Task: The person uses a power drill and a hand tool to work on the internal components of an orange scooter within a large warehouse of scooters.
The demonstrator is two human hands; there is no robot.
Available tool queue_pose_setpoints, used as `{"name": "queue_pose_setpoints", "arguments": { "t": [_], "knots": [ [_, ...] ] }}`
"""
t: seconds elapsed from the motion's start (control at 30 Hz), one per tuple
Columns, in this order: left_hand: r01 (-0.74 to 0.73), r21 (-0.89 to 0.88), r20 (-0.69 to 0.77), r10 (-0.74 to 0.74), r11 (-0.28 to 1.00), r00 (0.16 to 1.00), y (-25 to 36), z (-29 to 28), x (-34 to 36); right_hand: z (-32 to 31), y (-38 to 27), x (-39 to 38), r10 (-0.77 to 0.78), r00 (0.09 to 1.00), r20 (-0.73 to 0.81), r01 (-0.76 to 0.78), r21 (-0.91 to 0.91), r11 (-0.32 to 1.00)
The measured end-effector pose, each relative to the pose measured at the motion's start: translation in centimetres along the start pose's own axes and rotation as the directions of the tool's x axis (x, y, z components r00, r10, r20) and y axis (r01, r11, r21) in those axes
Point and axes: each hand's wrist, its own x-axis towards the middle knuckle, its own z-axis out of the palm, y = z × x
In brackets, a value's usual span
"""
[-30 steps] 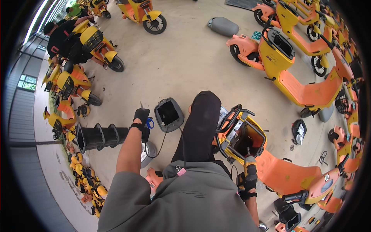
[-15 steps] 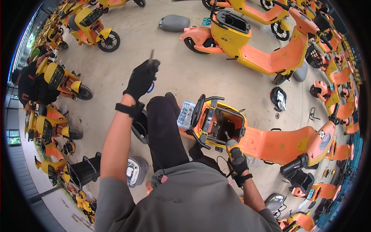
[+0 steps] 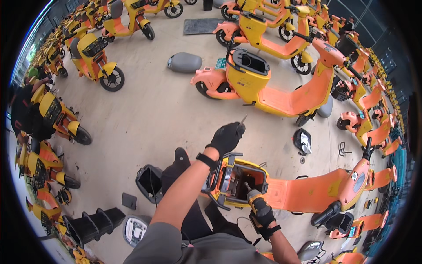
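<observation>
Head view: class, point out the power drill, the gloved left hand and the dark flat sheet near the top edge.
Power drill point(image 3: 256, 200): head view, on its yellow body.
Gloved left hand point(image 3: 226, 137): head view, on the back of the glove.
Dark flat sheet point(image 3: 202, 27): head view, middle of its upper face.

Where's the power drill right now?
In the head view, right of centre, the power drill is in the right hand, its tip at the open storage compartment.
</observation>
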Motion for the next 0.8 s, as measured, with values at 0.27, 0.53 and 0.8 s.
{"name": "queue_pose_setpoints", "arguments": {
  "t": [0.27, 0.53, 0.8],
  "knots": [
    [0.015, -0.107, -0.123, -0.028, 0.994, 0.992, -2.6, 1.1, 0.8, 0.2, 0.5, 1.7, 0.056, 0.998, 0.009, -0.056, 0.018, 0.998],
    [0.005, -0.059, -0.199, -0.016, 0.998, 0.980, -2.2, -0.1, -0.9, 0.8, 0.2, 3.5, 0.054, 0.999, -0.002, -0.053, 0.059, 0.997],
    [0.081, 0.160, -0.239, -0.041, 0.984, 0.970, -2.9, -3.4, 1.2, 0.5, -2.9, 8.6, 0.261, 0.961, -0.093, -0.130, 0.680, 0.722]
  ]
}}
